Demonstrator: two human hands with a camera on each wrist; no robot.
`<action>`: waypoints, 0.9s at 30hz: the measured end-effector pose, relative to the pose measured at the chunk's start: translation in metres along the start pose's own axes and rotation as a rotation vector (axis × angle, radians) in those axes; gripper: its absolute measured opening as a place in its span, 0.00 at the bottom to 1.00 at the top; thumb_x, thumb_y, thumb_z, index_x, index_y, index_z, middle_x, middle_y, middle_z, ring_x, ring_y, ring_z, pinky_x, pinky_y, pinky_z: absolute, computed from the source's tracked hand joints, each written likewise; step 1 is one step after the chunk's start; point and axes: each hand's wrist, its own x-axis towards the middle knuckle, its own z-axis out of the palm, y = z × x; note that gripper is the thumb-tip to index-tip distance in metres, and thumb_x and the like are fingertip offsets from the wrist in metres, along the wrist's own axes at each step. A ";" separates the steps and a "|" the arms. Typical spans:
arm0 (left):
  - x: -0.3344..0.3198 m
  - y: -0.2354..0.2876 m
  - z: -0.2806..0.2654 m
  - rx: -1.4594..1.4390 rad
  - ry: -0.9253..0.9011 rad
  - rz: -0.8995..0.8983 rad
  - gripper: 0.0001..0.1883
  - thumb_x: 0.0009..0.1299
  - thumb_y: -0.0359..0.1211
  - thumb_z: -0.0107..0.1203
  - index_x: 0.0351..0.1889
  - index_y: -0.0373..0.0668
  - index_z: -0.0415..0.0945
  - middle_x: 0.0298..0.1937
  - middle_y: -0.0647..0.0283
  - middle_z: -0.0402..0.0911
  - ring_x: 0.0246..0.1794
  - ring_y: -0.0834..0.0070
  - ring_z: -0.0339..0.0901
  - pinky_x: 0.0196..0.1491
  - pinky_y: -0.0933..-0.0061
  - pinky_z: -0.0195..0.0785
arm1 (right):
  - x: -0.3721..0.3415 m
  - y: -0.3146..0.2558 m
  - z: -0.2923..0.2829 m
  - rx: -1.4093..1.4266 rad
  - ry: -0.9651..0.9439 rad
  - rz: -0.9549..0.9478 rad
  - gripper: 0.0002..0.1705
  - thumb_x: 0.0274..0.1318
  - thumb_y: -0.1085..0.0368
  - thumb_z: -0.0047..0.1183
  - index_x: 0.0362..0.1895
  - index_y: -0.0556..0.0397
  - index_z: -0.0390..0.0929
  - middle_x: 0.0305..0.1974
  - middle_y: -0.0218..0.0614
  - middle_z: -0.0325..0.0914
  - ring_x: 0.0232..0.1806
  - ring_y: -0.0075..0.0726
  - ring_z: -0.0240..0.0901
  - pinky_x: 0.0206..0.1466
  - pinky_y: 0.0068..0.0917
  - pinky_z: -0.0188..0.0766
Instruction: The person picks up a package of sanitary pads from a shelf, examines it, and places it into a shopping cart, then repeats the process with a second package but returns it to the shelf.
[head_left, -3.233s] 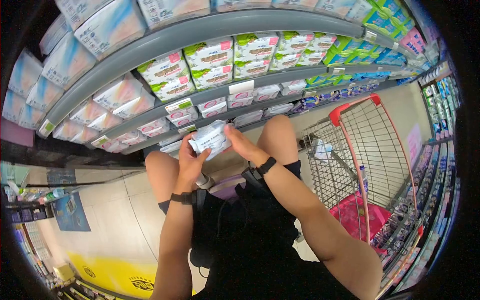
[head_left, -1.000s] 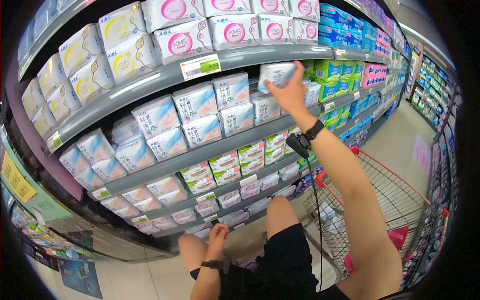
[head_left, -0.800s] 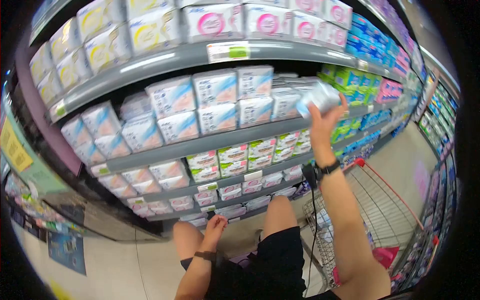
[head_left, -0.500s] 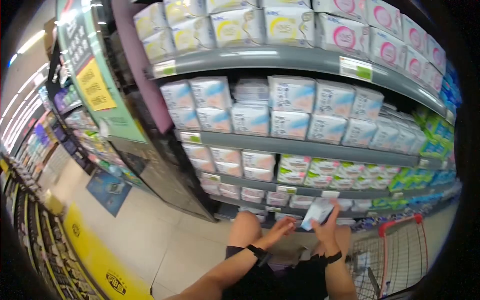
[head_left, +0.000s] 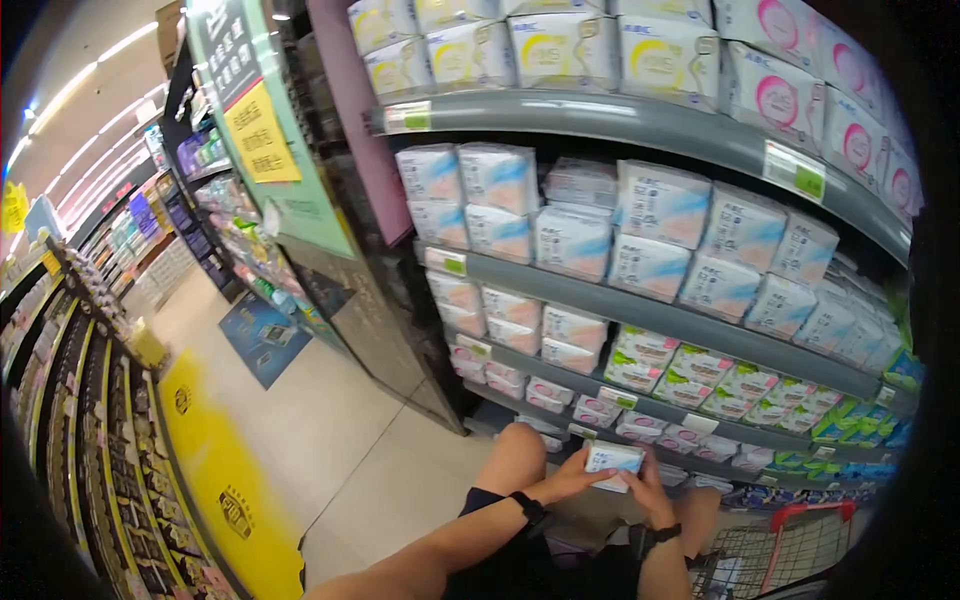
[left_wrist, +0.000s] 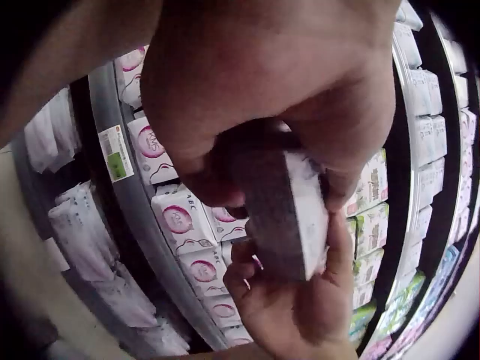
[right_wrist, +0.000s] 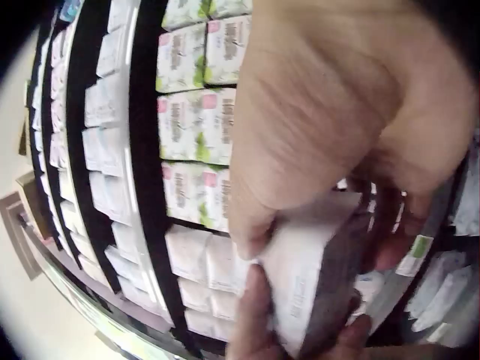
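Observation:
Both hands hold a small white and blue pack of sanitary pads (head_left: 614, 458) in front of the knees, close before the lower shelves. In the head view my left hand (head_left: 570, 481) grips its left side and my right hand (head_left: 652, 492) grips its right side, thumbs on the near face. The left wrist view shows the pack (left_wrist: 281, 217) edge-on between the left hand (left_wrist: 262, 75) and the right hand (left_wrist: 300, 311). From the right wrist, the pack's pale narrow side (right_wrist: 300, 289) faces the camera, with the right hand (right_wrist: 322, 105) above it.
Similar white and blue packs (head_left: 662, 205) fill the middle shelf, with yellow-marked packs (head_left: 565, 52) above and green-and-white packs (head_left: 640, 358) below. A shopping cart (head_left: 790, 550) stands at the lower right. Tiled floor (head_left: 370, 500) and a yellow floor strip (head_left: 225, 470) run along the left.
The right hand has brought the pack down from the middle shelf to the lap, where the left hand has joined in gripping it. The head view has turned left.

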 end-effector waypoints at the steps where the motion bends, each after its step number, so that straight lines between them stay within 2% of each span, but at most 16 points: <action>1: 0.002 0.006 0.001 -0.028 0.004 0.054 0.29 0.69 0.37 0.64 0.64 0.37 0.65 0.57 0.63 0.77 0.54 0.80 0.73 0.56 0.73 0.68 | 0.005 -0.004 -0.005 -0.056 -0.036 0.061 0.33 0.57 0.65 0.64 0.64 0.57 0.65 0.50 0.40 0.76 0.51 0.33 0.73 0.52 0.32 0.72; 2: 0.001 0.013 0.002 -0.002 0.038 0.065 0.27 0.70 0.33 0.62 0.64 0.40 0.64 0.55 0.64 0.78 0.57 0.75 0.74 0.61 0.70 0.67 | 0.004 -0.005 -0.001 -0.150 0.017 0.037 0.26 0.57 0.65 0.64 0.58 0.57 0.72 0.45 0.36 0.77 0.48 0.29 0.74 0.50 0.31 0.73; 5: -0.003 0.030 -0.002 -0.023 0.096 -0.041 0.26 0.71 0.36 0.60 0.64 0.43 0.64 0.53 0.66 0.78 0.52 0.76 0.75 0.50 0.72 0.72 | 0.006 -0.012 0.006 -0.452 0.115 0.080 0.26 0.58 0.68 0.62 0.59 0.59 0.69 0.48 0.36 0.77 0.49 0.30 0.73 0.50 0.28 0.73; 6: 0.007 0.005 -0.014 0.019 0.090 -0.163 0.26 0.72 0.42 0.58 0.65 0.46 0.64 0.50 0.68 0.76 0.46 0.77 0.73 0.38 0.74 0.70 | 0.009 0.000 0.006 -0.229 0.125 0.005 0.26 0.57 0.69 0.62 0.58 0.61 0.69 0.49 0.38 0.76 0.49 0.31 0.74 0.50 0.28 0.74; 7: 0.017 -0.015 -0.021 0.087 0.054 -0.225 0.32 0.71 0.55 0.54 0.67 0.49 0.63 0.50 0.66 0.74 0.43 0.75 0.71 0.31 0.73 0.66 | 0.007 -0.004 0.003 -0.482 0.130 -0.036 0.27 0.56 0.71 0.62 0.59 0.61 0.67 0.50 0.40 0.75 0.49 0.34 0.75 0.50 0.28 0.74; 9: 0.006 0.023 -0.010 0.017 0.132 -0.385 0.37 0.69 0.62 0.51 0.69 0.50 0.61 0.62 0.63 0.68 0.50 0.70 0.71 0.45 0.57 0.72 | 0.010 0.010 -0.001 -0.410 0.102 -0.007 0.30 0.55 0.68 0.62 0.61 0.60 0.68 0.52 0.41 0.72 0.50 0.40 0.75 0.51 0.34 0.75; 12: 0.001 0.034 -0.007 -0.254 0.088 -0.455 0.39 0.68 0.65 0.49 0.70 0.52 0.60 0.67 0.61 0.62 0.53 0.66 0.69 0.47 0.46 0.70 | 0.004 0.006 -0.003 -0.421 0.143 -0.097 0.32 0.55 0.70 0.61 0.63 0.59 0.65 0.56 0.42 0.69 0.55 0.43 0.73 0.52 0.34 0.75; 15: 0.000 0.036 -0.013 -0.320 -0.119 -0.373 0.33 0.72 0.58 0.49 0.69 0.51 0.61 0.65 0.63 0.67 0.54 0.67 0.70 0.47 0.52 0.71 | 0.001 0.020 -0.018 -0.428 0.158 -0.190 0.35 0.53 0.73 0.61 0.65 0.57 0.64 0.60 0.41 0.65 0.59 0.43 0.70 0.53 0.34 0.76; 17: -0.001 0.032 -0.013 -0.267 -0.124 -0.294 0.27 0.73 0.50 0.50 0.67 0.50 0.65 0.63 0.64 0.69 0.55 0.70 0.70 0.48 0.59 0.70 | -0.002 0.013 -0.014 -0.469 0.185 -0.199 0.36 0.53 0.74 0.61 0.67 0.55 0.63 0.62 0.40 0.64 0.62 0.42 0.68 0.53 0.33 0.76; 20: 0.006 0.006 -0.015 -0.226 -0.076 -0.147 0.21 0.73 0.39 0.52 0.63 0.48 0.70 0.60 0.66 0.72 0.55 0.74 0.71 0.51 0.69 0.69 | -0.002 -0.001 -0.018 -0.269 0.017 -0.032 0.39 0.52 0.75 0.60 0.69 0.52 0.61 0.64 0.38 0.63 0.64 0.42 0.66 0.57 0.33 0.74; 21: 0.012 0.002 -0.016 -0.212 -0.069 -0.094 0.19 0.72 0.35 0.52 0.61 0.47 0.72 0.59 0.67 0.73 0.55 0.75 0.71 0.52 0.72 0.68 | -0.004 -0.008 -0.009 -0.235 0.020 -0.088 0.40 0.51 0.76 0.58 0.70 0.50 0.60 0.65 0.36 0.62 0.62 0.41 0.67 0.60 0.33 0.71; 23: 0.011 0.000 -0.016 -0.031 -0.007 0.059 0.23 0.66 0.28 0.55 0.61 0.44 0.72 0.61 0.64 0.72 0.60 0.73 0.68 0.62 0.73 0.62 | -0.005 -0.018 -0.014 -0.032 -0.004 -0.184 0.40 0.52 0.74 0.56 0.71 0.50 0.59 0.65 0.38 0.62 0.62 0.41 0.66 0.64 0.35 0.67; 24: 0.014 -0.013 -0.018 0.114 0.029 0.175 0.25 0.65 0.26 0.56 0.62 0.43 0.71 0.61 0.62 0.71 0.62 0.72 0.67 0.64 0.72 0.61 | -0.002 -0.004 -0.019 -0.040 0.010 -0.075 0.39 0.54 0.72 0.55 0.71 0.50 0.59 0.66 0.40 0.61 0.63 0.42 0.65 0.65 0.36 0.65; 25: 0.008 -0.008 -0.016 0.156 0.067 0.134 0.28 0.60 0.23 0.58 0.62 0.41 0.70 0.63 0.61 0.69 0.66 0.70 0.64 0.69 0.69 0.56 | 0.000 0.025 -0.027 -0.039 0.021 0.042 0.38 0.56 0.70 0.55 0.71 0.50 0.58 0.66 0.42 0.60 0.64 0.42 0.64 0.67 0.37 0.64; 26: 0.008 -0.010 -0.019 0.255 0.036 0.176 0.36 0.57 0.22 0.57 0.67 0.41 0.62 0.66 0.59 0.64 0.70 0.68 0.59 0.71 0.67 0.51 | -0.001 0.029 -0.031 0.038 -0.001 0.060 0.36 0.59 0.69 0.53 0.72 0.49 0.58 0.65 0.43 0.60 0.65 0.44 0.63 0.67 0.40 0.64; 27: 0.005 -0.002 -0.019 0.215 0.014 0.169 0.38 0.57 0.21 0.58 0.68 0.44 0.59 0.66 0.58 0.63 0.70 0.67 0.59 0.70 0.66 0.53 | -0.002 0.032 -0.035 0.114 -0.023 0.079 0.35 0.62 0.67 0.52 0.72 0.48 0.57 0.64 0.44 0.61 0.66 0.45 0.62 0.67 0.43 0.64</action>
